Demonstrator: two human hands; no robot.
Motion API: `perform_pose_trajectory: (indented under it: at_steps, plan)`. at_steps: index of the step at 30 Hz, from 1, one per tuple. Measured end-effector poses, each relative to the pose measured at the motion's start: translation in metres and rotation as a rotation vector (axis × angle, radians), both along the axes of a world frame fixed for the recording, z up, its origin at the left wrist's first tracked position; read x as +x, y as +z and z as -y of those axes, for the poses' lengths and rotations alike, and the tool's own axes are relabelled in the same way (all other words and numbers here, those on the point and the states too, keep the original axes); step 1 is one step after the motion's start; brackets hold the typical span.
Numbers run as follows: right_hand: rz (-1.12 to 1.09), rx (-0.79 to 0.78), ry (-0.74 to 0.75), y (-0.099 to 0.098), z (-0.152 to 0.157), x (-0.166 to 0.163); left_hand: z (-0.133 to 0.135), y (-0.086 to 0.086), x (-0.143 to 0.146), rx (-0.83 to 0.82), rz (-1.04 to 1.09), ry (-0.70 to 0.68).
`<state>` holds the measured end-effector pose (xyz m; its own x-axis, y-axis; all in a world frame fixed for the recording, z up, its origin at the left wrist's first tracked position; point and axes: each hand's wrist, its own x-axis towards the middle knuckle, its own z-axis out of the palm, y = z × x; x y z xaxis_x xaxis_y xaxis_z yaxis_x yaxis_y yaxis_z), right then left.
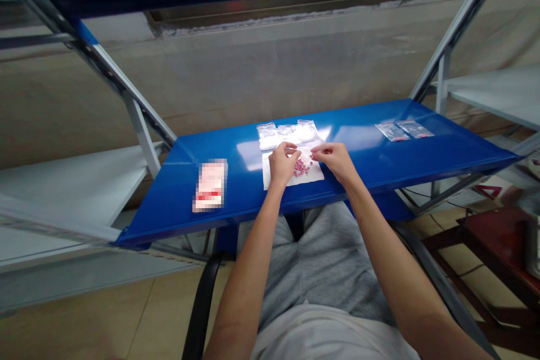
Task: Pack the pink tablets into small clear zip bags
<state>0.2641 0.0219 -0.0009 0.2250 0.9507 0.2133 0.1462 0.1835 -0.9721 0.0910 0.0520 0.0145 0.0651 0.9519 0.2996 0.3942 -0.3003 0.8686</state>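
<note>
My left hand and my right hand are both pinched on a small clear plastic bag, one hand on each side of its top edge. They hold it just above a white sheet on the blue shelf. Several small pink-red pieces lie on the sheet between my hands. Behind the sheet lie several small clear bags with white contents.
A blurred white and red packet lies on the shelf's left part. Two small clear bags lie at the far right. Grey shelves flank both sides, with diagonal metal struts. A dark wooden stool stands low at right.
</note>
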Motion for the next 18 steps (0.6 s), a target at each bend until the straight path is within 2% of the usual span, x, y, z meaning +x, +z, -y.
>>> perform_pose_trajectory:
  at_steps: [18]
  plan:
    - [-0.033, 0.052, 0.001, -0.0013, -0.0006, -0.0006, -0.0034, -0.0061, -0.0006, 0.0, 0.01, -0.005]
